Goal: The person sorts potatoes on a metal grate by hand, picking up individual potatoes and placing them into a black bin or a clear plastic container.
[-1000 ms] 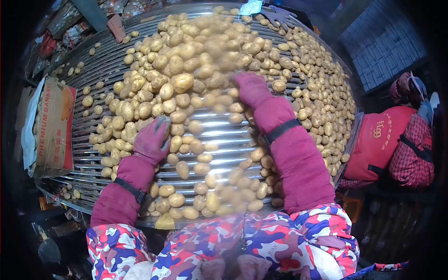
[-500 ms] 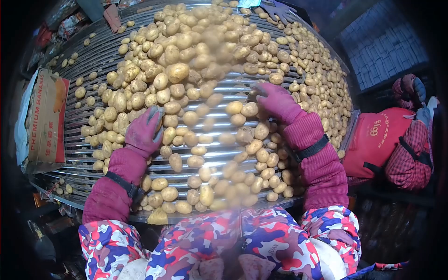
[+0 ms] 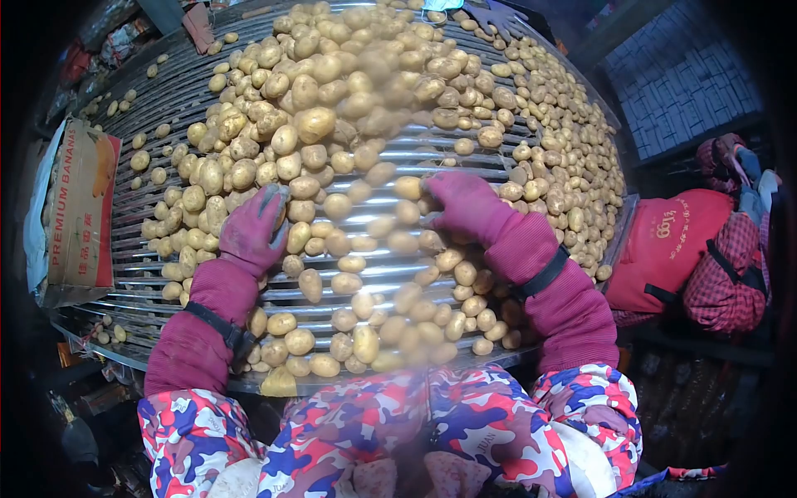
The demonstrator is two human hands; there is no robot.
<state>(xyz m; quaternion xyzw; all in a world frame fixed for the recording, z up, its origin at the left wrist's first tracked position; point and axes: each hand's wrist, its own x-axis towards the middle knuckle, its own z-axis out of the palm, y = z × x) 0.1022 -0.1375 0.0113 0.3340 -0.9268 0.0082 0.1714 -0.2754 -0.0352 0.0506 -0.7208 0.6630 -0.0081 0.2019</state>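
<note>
Both my hands wear pink-purple gloves with grey fingertips. My left hand [image 3: 254, 228] rests on the left part of a slatted metal table [image 3: 141, 274]. Its thumb stands apart from the fingers, beside the heap of potatoes [image 3: 212, 177]. Reaching in from the right, my right hand [image 3: 466, 207] is low over the bars near the middle. Fingers and thumb are apart, and the fingertips are by a potato [image 3: 408, 187]. What lies under that palm is hidden. Between the hands, loose potatoes [image 3: 346, 283] lie spread on the shiny bars.
At the left edge stands a cardboard banana box [image 3: 83, 207]. Another person in a red apron [image 3: 668, 249] sits at the right, beside more potatoes [image 3: 573, 149]. Loose gloves [image 3: 198, 28] lie at the far edge. A blurred smear crosses the middle of the view.
My right hand has moved left and slightly toward me, off the bars farther right. My left hand stays almost in place.
</note>
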